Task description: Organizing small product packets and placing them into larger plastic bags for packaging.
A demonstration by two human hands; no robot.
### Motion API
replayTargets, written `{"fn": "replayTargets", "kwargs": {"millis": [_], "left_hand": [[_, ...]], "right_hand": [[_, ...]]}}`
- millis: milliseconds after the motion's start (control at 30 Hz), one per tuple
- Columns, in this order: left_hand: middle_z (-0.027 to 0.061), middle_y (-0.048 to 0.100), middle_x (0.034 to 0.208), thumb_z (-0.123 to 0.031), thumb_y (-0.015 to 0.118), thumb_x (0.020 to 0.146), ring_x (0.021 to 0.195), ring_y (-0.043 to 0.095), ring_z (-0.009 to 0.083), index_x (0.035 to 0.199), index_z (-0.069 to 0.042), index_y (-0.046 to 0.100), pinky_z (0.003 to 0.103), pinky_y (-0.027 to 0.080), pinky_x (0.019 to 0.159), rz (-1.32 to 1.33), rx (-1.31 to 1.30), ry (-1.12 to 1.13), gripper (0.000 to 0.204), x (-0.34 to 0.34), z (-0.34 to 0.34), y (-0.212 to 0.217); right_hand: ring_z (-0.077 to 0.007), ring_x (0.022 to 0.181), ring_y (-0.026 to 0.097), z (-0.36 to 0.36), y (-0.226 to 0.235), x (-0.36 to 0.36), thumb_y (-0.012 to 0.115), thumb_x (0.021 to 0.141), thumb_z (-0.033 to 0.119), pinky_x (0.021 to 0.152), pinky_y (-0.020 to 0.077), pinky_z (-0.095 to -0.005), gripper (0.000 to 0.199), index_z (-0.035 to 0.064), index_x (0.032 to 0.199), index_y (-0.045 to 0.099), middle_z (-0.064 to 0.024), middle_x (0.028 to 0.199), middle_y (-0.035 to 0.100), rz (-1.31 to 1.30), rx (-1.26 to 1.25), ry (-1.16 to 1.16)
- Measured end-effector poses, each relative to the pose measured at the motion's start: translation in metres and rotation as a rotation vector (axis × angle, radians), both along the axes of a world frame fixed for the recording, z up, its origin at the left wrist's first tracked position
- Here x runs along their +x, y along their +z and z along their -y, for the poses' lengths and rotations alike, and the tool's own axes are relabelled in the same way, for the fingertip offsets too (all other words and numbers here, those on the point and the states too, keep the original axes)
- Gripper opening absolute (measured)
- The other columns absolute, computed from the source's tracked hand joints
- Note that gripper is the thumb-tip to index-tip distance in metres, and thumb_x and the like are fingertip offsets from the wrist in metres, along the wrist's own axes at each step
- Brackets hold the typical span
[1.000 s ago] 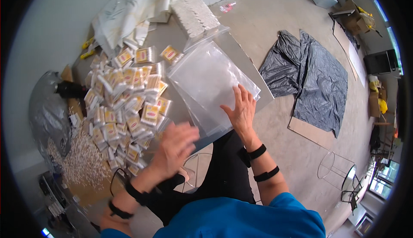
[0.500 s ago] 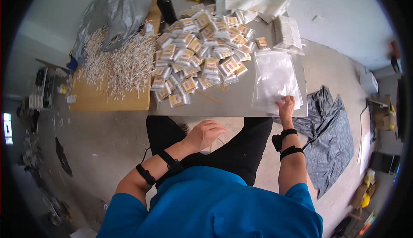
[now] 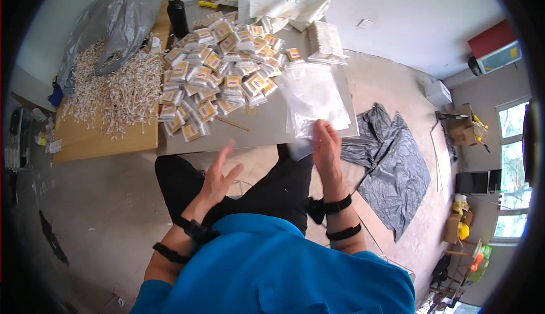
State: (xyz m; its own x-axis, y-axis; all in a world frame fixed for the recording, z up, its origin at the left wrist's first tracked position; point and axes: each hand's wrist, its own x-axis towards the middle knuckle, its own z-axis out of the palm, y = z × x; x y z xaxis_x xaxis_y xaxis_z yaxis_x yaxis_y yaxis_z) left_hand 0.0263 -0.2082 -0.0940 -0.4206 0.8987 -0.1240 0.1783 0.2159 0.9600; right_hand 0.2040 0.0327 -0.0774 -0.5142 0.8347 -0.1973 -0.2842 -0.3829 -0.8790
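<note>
With fingers pinched, my right hand (image 3: pixel 327 154) grips a clear plastic bag (image 3: pixel 301 148) at the table's front edge, one corner hanging below the edge. Behind it lies a stack of flat clear bags (image 3: pixel 319 90) on the grey table; where the held bag parts from the stack is hard to see. My left hand (image 3: pixel 217 179) hovers over my lap, thumb and fingers apart, holding nothing. Beyond it is a heap of small clear packs of cotton swabs (image 3: pixel 218 70) with yellow-and-white labels.
Loose cotton swabs (image 3: pixel 122 95) cover a wooden board (image 3: pixel 108 139) at left, partly under a grey plastic bag (image 3: pixel 116 19). A black bottle (image 3: pixel 177 16) stands behind. A thin stick (image 3: pixel 231 123) lies near the front. Dark plastic sheeting (image 3: pixel 394 178) covers floor at right.
My right hand has drawn a clear bag toward me from the stack. My left hand has risen and spread its fingers. The view has turned, shifting the table leftward.
</note>
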Motion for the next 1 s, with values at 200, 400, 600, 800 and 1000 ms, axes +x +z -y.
{"fn": "replayTargets", "kwargs": {"millis": [200, 400, 600, 800, 1000], "left_hand": [[0.0177, 0.014, 0.159, -0.038, 0.068, 0.089, 0.14, 0.031, 0.0306, 0.155, -0.008, 0.002, 0.047, 0.031, 0.111, 0.855, 0.074, 0.282, 0.098, -0.002, -0.033, 0.01], [0.0017, 0.065, 0.099, -0.026, 0.075, 0.086, 0.082, 0.055, 0.007, 0.124, -0.005, 0.058, 0.027, 0.044, 0.072, 0.764, 0.042, 0.265, 0.046, -0.009, 0.005, 0.004], [0.0013, 0.064, 0.099, -0.016, 0.073, 0.086, 0.075, 0.049, 0.0061, 0.129, -0.002, 0.055, 0.023, 0.04, 0.069, 0.638, 0.18, 0.336, 0.048, -0.027, 0.05, 0.039], [0.0042, 0.063, 0.108, -0.006, 0.067, 0.088, 0.103, 0.061, 0.011, 0.136, -0.005, 0.048, 0.026, 0.051, 0.09, 0.81, 0.36, 0.246, 0.051, -0.041, 0.098, 0.067], [0.0038, 0.066, 0.089, -0.003, 0.069, 0.088, 0.075, 0.064, 0.0117, 0.109, -0.002, 0.061, 0.026, 0.055, 0.072, 0.567, 0.244, 0.416, 0.023, -0.026, 0.094, 0.06]], "right_hand": [[-0.0209, 0.103, 0.062, 0.067, 0.034, 0.005, 0.056, 0.097, 0.025, 0.091, 0.0508, -0.0354, 0.034, -0.0009, 0.12, 0.056, -0.01, 0.115, 0.064, -0.246, -0.512, 0.247], [-0.0221, 0.111, 0.061, 0.07, 0.003, 0.027, 0.048, 0.098, 0.05, 0.095, 0.05, -0.0339, 0.062, 0.0003, 0.135, 0.047, -0.0166, 0.129, 0.057, -0.487, -0.561, 0.518], [-0.0196, 0.1, 0.065, 0.105, 0.04, 0.03, 0.053, 0.1, 0.037, 0.083, 0.0546, -0.0306, 0.042, 0.0005, 0.121, 0.058, -0.0134, 0.115, 0.065, -0.045, -0.171, 0.371], [-0.0158, 0.083, 0.067, 0.104, 0.036, 0.019, 0.057, 0.099, 0.018, 0.079, 0.0549, -0.0292, 0.019, 0.0013, 0.104, 0.065, -0.0086, 0.096, 0.07, 0.041, -0.003, 0.191], [-0.0191, 0.08, 0.066, 0.106, 0.017, 0.02, 0.067, 0.089, 0.013, 0.071, 0.0533, -0.0313, 0.02, 0.0, 0.103, 0.063, -0.0116, 0.09, 0.068, 0.807, 0.933, -0.032]]}}
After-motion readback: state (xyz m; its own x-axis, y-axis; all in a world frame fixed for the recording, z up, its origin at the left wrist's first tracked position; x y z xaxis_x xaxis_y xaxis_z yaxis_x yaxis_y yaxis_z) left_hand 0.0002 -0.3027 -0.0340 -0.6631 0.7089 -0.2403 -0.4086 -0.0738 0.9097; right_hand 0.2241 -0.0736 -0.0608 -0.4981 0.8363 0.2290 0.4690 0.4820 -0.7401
